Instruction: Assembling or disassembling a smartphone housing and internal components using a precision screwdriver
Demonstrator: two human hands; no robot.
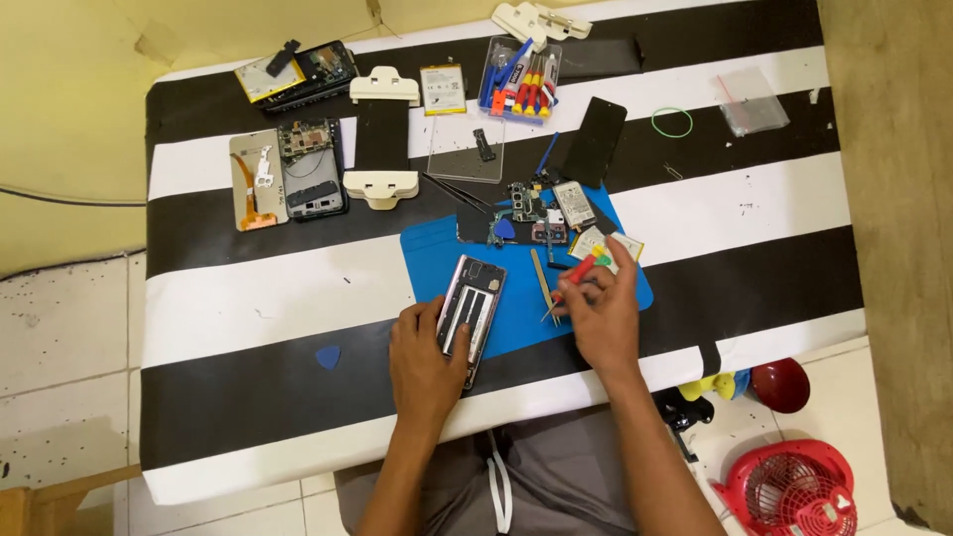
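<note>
Head view: left hand lies half-curled on the opened phone, pinning it at the blue mat's near edge. Right hand grips a red screwdriver beside the tweezers.

Both my forearms reach forward from my lap, bare to the elbow and angled slightly toward each other. My left hand lies palm down with the wrist straight, the fingers curled loosely and the thumb stretched out to the right in a light clasp. My right hand sits a little farther forward, back of the hand up, its fingers bunched together in a pinch at the fingertips.
</note>
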